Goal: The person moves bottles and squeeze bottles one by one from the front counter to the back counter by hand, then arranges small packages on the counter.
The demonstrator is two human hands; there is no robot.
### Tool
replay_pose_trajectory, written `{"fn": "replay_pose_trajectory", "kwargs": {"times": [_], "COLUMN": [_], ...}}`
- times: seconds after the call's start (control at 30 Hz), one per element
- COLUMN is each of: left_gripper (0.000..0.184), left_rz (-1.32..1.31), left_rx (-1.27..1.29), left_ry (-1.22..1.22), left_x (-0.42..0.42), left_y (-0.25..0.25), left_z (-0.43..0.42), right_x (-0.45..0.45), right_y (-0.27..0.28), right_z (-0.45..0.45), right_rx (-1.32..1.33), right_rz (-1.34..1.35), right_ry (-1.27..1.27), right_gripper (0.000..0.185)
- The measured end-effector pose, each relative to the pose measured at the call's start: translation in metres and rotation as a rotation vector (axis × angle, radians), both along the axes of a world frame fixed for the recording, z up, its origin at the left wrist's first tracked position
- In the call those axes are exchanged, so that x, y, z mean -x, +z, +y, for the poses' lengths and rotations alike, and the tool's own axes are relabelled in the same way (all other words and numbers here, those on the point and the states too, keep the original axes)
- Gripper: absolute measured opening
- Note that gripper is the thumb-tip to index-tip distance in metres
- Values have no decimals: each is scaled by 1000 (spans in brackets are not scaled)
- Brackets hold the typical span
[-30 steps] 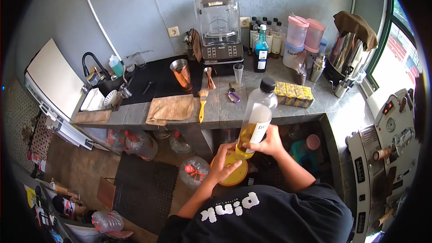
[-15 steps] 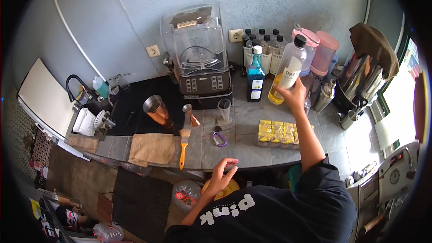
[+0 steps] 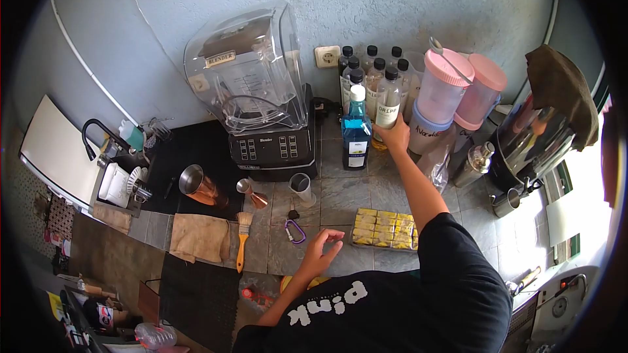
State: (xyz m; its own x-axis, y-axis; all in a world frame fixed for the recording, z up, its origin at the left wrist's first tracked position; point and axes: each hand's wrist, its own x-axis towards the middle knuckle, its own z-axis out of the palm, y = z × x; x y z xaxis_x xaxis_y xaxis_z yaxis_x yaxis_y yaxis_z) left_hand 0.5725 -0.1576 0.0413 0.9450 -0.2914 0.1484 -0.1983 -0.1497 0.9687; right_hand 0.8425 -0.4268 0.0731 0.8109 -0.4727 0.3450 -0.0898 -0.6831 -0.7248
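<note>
My right hand [image 3: 395, 136] is wrapped round the lower part of a clear bottle [image 3: 388, 106] with a black cap and a white label. This bottle stands at the front of a group of similar black-capped bottles [image 3: 371, 78], just right of a blue bottle [image 3: 356, 132] with a white cap. Near the counter's front edge, my left hand [image 3: 322, 252] hovers with its fingers apart and holds nothing. A yellow wrapped pack [image 3: 384, 228] lies to its right, and a purple carabiner [image 3: 295, 231] to its upper left.
A covered blender [image 3: 271, 147] stands left of the bottles. Pink-lidded containers [image 3: 437, 88], a shaker [image 3: 474, 165] and a large metal vessel [image 3: 523, 147] are to the right. Leftward are a clear cup [image 3: 301, 189], jigger [image 3: 252, 194], copper tumbler [image 3: 201, 186], brush [image 3: 243, 242] and cloth [image 3: 199, 236].
My right hand has carried the bottle up from below the counter's edge to the group at the back. My left hand has come away from it. The view has moved closer to the counter.
</note>
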Motion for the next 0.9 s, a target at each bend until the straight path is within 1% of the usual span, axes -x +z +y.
{"fn": "replay_pose_trajectory", "kwargs": {"times": [0.17,0.23,0.5,0.6,0.67,0.77,0.8,0.83,0.9], "left_gripper": [22,21,20,20,20,20,20,20,20], "left_rz": [36,54,60,60,60,93,84,76,61], "left_rx": [-41,-6,-16,-14,-10,-34,-42,-51,-61], "left_ry": [5,16,70,87,105,122,118,117,155], "left_x": [-6,-8,-10,-5,1,13,17,21,30], "left_y": [-1,-2,-2,-9,-11,-11,-12,-13,-14], "left_z": [-1,-2,-3,0,2,4,5,7,13], "right_x": [-15,-18,-30,-32,-33,-36,-33,-34,-40], "right_y": [-21,-27,-33,-38,-45,-66,-69,-70,-79], "right_z": [7,6,0,-1,0,-5,-6,-6,-10], "right_rx": [-18,-34,-72,-39,-46,23,39,43,120], "right_rz": [-30,-42,-66,-63,-18,54,25,27,114], "right_ry": [17,34,82,115,135,164,175,195,146], "right_gripper": [71,71,71,77,84,85,80,80,79]}}
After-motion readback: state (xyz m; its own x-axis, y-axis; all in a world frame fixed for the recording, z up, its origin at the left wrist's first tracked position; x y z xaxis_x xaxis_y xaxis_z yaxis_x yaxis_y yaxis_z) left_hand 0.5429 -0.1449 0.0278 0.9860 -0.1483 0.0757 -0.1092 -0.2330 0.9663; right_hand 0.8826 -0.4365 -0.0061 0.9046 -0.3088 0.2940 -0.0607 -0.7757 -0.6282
